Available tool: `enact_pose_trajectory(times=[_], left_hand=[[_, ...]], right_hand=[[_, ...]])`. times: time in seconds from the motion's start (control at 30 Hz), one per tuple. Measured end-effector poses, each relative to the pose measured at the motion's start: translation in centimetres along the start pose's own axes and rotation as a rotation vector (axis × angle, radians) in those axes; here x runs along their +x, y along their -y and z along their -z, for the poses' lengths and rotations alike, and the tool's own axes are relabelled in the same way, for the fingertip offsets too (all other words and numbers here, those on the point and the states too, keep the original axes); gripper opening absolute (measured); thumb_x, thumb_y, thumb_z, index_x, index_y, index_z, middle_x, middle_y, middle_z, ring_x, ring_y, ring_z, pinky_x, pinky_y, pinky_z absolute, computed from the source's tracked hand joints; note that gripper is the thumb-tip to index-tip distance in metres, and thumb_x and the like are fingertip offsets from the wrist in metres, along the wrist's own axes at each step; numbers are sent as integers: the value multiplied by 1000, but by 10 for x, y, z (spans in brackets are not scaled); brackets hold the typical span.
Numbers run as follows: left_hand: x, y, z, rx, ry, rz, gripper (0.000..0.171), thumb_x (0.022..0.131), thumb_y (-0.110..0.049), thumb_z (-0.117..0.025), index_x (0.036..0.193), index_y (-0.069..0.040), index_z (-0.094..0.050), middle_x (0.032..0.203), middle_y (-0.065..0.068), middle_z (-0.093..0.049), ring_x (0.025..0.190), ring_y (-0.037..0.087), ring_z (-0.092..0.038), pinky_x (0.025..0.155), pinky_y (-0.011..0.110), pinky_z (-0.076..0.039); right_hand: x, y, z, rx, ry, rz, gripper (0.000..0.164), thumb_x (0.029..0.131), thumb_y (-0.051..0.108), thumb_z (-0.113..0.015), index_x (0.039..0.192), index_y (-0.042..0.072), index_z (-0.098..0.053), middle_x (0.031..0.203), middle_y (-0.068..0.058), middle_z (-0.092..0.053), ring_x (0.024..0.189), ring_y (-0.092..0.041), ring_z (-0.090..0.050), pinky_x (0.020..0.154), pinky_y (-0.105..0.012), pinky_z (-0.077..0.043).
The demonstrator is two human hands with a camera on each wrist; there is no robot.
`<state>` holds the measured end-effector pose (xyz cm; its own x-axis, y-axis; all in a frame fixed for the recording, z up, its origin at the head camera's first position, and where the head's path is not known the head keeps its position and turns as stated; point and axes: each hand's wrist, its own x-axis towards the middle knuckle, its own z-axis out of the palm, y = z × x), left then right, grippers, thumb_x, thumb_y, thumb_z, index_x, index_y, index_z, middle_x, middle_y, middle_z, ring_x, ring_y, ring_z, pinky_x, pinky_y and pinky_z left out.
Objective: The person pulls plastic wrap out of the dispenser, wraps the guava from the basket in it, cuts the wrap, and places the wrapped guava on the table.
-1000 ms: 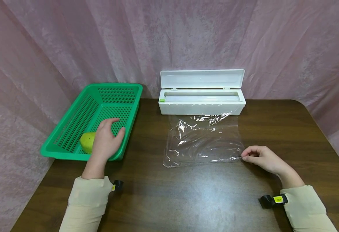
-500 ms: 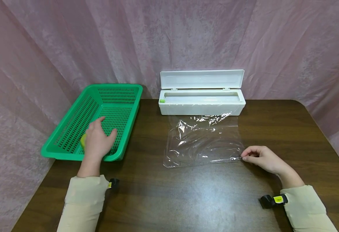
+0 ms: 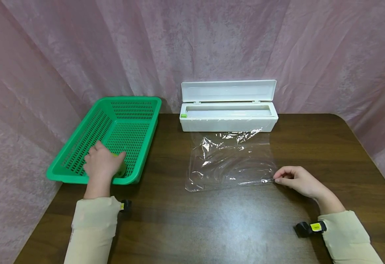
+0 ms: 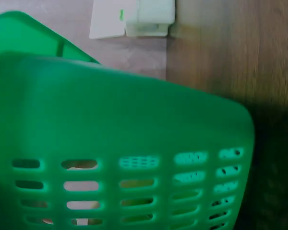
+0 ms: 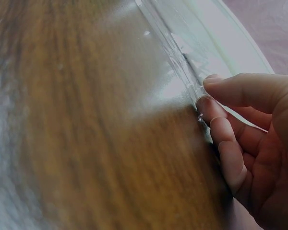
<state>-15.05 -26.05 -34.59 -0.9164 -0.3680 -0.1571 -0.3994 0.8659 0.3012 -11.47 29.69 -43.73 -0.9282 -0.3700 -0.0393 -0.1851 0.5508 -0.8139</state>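
Observation:
My left hand (image 3: 100,163) is spread over a yellow-green fruit (image 3: 122,170) in the green plastic basket (image 3: 88,179), thumb held out to the right. Most of the fruit is hidden under the hand, so its kind is unclear. Through the basket's slots in the left wrist view, bits of the hand (image 4: 81,186) show. My right hand (image 3: 299,180) pinches the near right corner of a sheet of cling film (image 3: 232,165) between thumb and fingers. The film runs out over the table from a white dispenser box (image 3: 228,124) with its lid up.
A dark wooden table (image 3: 212,223) carries everything. Pink curtain (image 3: 225,44) hangs behind it and at the sides. The basket stands at the left, the dispenser at the back near the curtain. A green slider (image 3: 184,115) sits on the dispenser's left end.
My left hand has shifted left inside the basket across the fruit, whose right end now shows beside the thumb. The right hand and the film have stayed put.

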Motion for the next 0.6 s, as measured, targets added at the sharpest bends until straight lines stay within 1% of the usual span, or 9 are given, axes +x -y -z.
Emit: enact_pose_trajectory(times=[0.13, 0.23, 0.33, 0.4, 0.43, 0.53, 0.6], left_hand=[[3, 3, 1, 49, 64, 50, 113, 86, -61, -52, 144, 11, 15, 146, 44, -3, 127, 64, -17, 99, 69, -27], [4, 3, 2, 76, 112, 75, 117, 85, -62, -53, 142, 12, 18, 145, 45, -2, 128, 64, -15, 99, 69, -30], [6, 3, 3, 108, 162, 98, 118, 85, -62, -53, 141, 14, 17, 143, 47, -1, 128, 64, -16, 99, 67, -33], [8, 3, 4, 134, 189, 106, 119, 84, -63, -54, 141, 16, 15, 142, 49, -3, 127, 63, -22, 96, 65, -38], [9, 2, 4, 147, 197, 108, 119, 84, -63, -54, 141, 17, 13, 142, 49, -5, 124, 62, -27, 92, 62, -42], [10, 2, 3, 164, 204, 108, 118, 83, -62, -56, 141, 20, 5, 138, 51, -14, 113, 59, -42, 77, 55, -50], [10, 3, 3, 163, 206, 109, 117, 82, -61, -58, 142, 20, 2, 137, 52, -15, 105, 57, -48, 67, 50, -50]], right_hand=[[0, -1, 0, -10, -1, -11, 7, 88, 7, -64, 93, 4, -68, 78, 4, -61, 68, -1, -49, 58, -20, -43], [0, -1, 0, -12, 0, -9, 7, 88, 6, -64, 93, 4, -68, 78, 4, -60, 68, -1, -48, 58, -20, -43], [0, -1, 0, -10, -1, -6, 7, 88, 6, -64, 93, 4, -68, 78, 4, -60, 68, -1, -48, 58, -20, -42], [0, 0, 0, -8, -2, -4, 7, 88, 6, -64, 93, 4, -68, 77, 4, -60, 68, -1, -48, 58, -20, -42], [0, 0, 0, -7, -2, -3, 7, 88, 6, -64, 93, 3, -68, 77, 4, -59, 68, -1, -48, 57, -20, -42], [0, 0, 0, -5, -1, -2, 7, 88, 6, -64, 93, 3, -68, 77, 4, -59, 68, -1, -48, 57, -20, -43], [0, 0, 0, -7, 1, -3, 7, 88, 6, -64, 93, 3, -67, 78, 4, -60, 68, -1, -48, 58, -20, -43]])
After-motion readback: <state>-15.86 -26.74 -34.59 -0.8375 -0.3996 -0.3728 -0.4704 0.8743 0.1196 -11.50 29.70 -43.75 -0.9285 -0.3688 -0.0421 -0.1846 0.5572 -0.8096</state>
